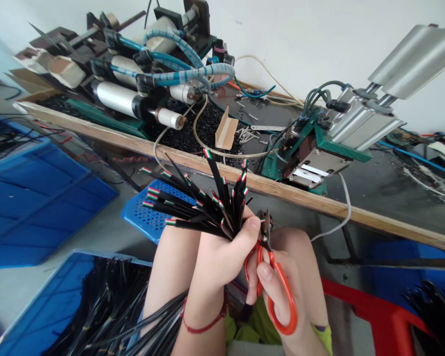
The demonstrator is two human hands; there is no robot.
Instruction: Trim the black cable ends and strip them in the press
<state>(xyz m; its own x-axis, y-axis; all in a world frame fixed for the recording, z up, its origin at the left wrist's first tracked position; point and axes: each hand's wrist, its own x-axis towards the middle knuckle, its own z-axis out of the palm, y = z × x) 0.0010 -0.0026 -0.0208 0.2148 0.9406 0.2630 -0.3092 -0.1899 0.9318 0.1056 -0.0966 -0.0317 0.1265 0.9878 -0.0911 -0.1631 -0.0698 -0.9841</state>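
Note:
My left hand [226, 252] is closed round a bundle of black cables [196, 212]. Their ends fan out up and to the left, and short red, white and green wire tips show at them. The cables' long tails hang down past my left forearm. In my right hand [278, 282] is a pair of scissors [291, 316] with orange handles, my thumb and fingers in the loops. The scissors' blades point up beside my left thumb, slightly apart. A cable tip shows close to the blades; I cannot tell whether they touch it.
A workbench with a wooden edge [133, 143] runs across in front, carrying pneumatic cylinders [118, 96], a green-framed machine [315, 153] and black scraps. A blue crate [70, 282] of black cables stands at lower left, near a blue perforated stool [137, 207]. A red stool [378, 306] is at right.

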